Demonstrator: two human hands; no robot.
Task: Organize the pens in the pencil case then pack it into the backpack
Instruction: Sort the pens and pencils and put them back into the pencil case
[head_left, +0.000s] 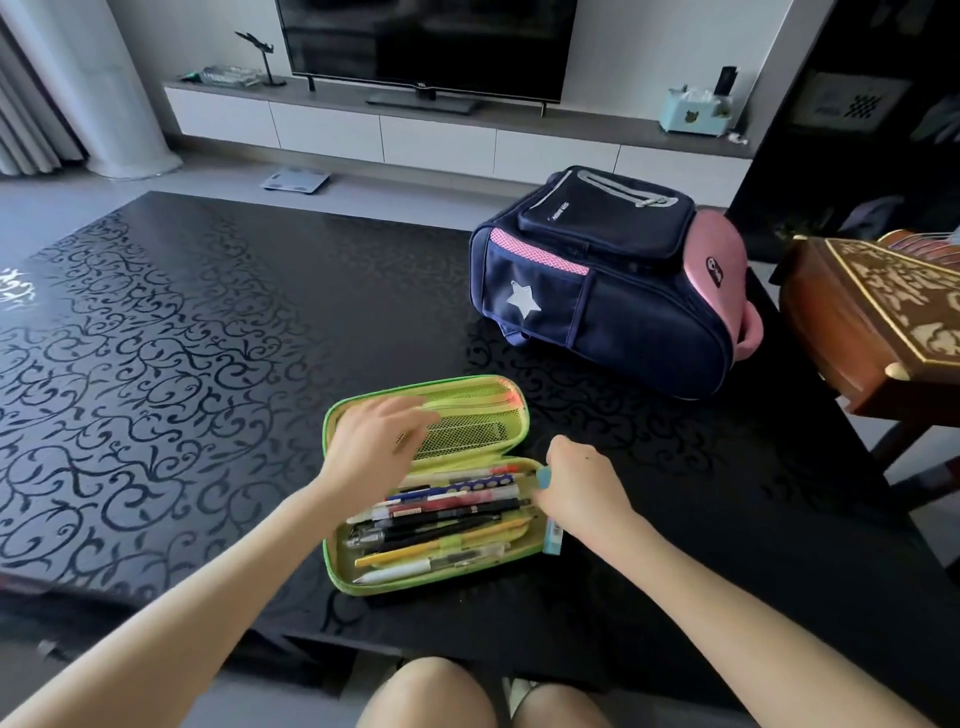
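Head view: oblong mesh-lined pencil case (470, 415), slim pens (447, 512)

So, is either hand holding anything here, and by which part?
The right hand grips a light-blue object around its middle, both ends showing. The left hand holds nothing, fingers spread over the pencil case lid.

Pencil case (470, 391): lime-green hard shell, lying open flat on the dark worktop (208, 338), mesh-pocketed lid on the far side.
Pens (447, 512): about a dozen in black, red, blue, yellow and white, laid lengthwise side by side in the near tray.
Pale blue box (553, 538): at the tray's right end, gripped in the right hand (576, 483).
Backpack (597, 280): navy and pink with a white star, closed, front pocket up, beyond and right of the case.
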